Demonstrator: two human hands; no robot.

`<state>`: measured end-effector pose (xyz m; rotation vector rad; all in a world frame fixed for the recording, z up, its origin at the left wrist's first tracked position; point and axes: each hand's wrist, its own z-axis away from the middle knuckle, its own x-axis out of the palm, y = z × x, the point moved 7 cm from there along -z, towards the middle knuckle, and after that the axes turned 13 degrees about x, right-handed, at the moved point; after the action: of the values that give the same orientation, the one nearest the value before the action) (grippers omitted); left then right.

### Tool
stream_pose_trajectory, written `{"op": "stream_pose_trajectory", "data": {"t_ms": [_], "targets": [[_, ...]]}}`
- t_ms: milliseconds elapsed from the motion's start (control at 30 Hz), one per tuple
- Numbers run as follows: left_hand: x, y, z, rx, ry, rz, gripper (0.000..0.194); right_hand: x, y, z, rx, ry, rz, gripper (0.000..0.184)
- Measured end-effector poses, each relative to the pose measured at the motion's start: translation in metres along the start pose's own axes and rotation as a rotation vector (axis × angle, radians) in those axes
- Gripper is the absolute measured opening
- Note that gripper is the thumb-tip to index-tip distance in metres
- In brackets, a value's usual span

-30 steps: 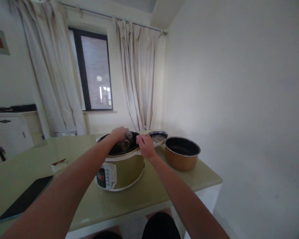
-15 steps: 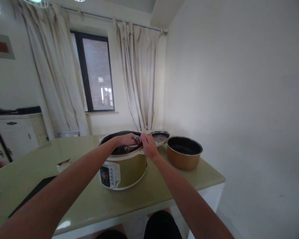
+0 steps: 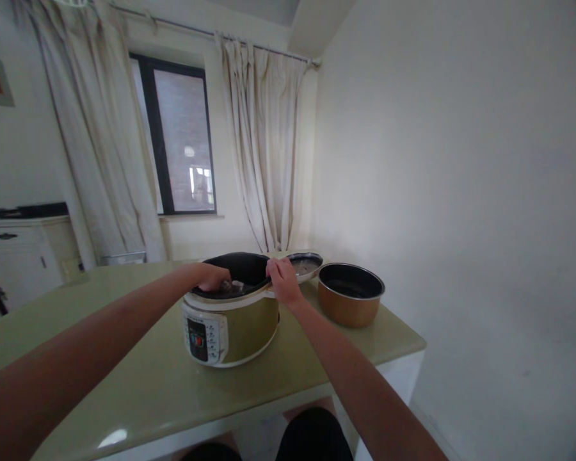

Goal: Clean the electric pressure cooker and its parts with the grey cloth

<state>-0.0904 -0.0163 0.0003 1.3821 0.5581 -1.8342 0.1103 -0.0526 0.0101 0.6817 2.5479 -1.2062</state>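
Note:
A rice cooker with a pale green body and a white control panel stands on the table, its dark inside uncovered. My left hand reaches over the near left rim into it. Its fingers are closed on a crumpled greyish cloth, partly hidden by the rim. At the cooker's right side, my right hand is closed on the rim by the handle. Just beyond that hand lies a round lid, partly covered by it. To the right sits an orange-brown inner pot with a dark inside.
The pale green tabletop ends at a front edge close to my legs and at a right corner near the wall. Behind it are curtains and a window. A white cabinet stands at the far left.
My left hand has moved with the cloth from the cooker's right rim to the left part of its inside. My right hand stays on the rim. The view has shifted slightly.

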Motion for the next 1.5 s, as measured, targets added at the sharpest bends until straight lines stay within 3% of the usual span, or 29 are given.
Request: {"op": "stream_pose_trajectory", "data": {"t_ms": [100,233,367,533,633,767,833,900,1000,1100,1200,1300,1400,1500], "targets": [[-0.013,-0.008,-0.008,-0.105,0.150,-0.241,0.026,-0.001,-0.002,0.001,0.001,-0.003,-0.003,0.043],[-0.025,0.000,-0.023,-0.090,0.248,-0.343,0.023,-0.001,-0.003,0.001,-0.014,0.012,-0.011,0.043],[-0.042,0.024,-0.042,-0.063,0.327,-0.383,0.035,0.000,-0.001,0.001,-0.013,0.007,0.004,0.043],[-0.056,0.058,-0.063,-0.004,0.448,-0.220,0.033,0.000,0.004,0.001,0.016,0.023,-0.017,0.041],[-0.051,0.065,-0.062,0.080,0.417,-0.135,0.029,0.000,0.004,0.001,0.014,0.031,-0.034,0.041],[-0.033,0.062,-0.032,0.283,0.336,0.293,0.028,-0.001,0.003,0.001,0.011,0.040,-0.047,0.043],[-0.021,0.050,-0.012,0.244,0.219,0.458,0.031,-0.001,0.003,0.001,0.004,0.038,-0.050,0.044],[-0.013,0.036,0.007,0.173,0.109,0.474,0.035,-0.002,0.002,0.002,0.001,0.038,-0.053,0.044],[-0.011,0.021,0.019,0.165,0.017,0.310,0.038,-0.003,0.002,0.002,0.014,0.039,-0.055,0.044],[-0.011,0.008,0.013,0.132,0.005,0.040,0.038,-0.003,0.001,0.002,0.012,0.035,-0.050,0.044],[-0.020,-0.003,0.001,-0.012,0.139,-0.258,0.029,-0.002,0.001,0.002,0.012,0.042,-0.049,0.044],[-0.030,0.001,-0.009,-0.056,0.259,-0.462,0.022,-0.002,0.003,0.002,0.025,0.061,-0.046,0.044],[-0.038,0.010,-0.019,-0.069,0.286,-0.512,0.029,-0.001,0.002,0.003,0.017,0.054,-0.031,0.044],[-0.049,0.023,-0.031,-0.110,0.358,-0.422,0.032,-0.002,0.001,0.004,0.008,0.054,-0.032,0.044]]}}
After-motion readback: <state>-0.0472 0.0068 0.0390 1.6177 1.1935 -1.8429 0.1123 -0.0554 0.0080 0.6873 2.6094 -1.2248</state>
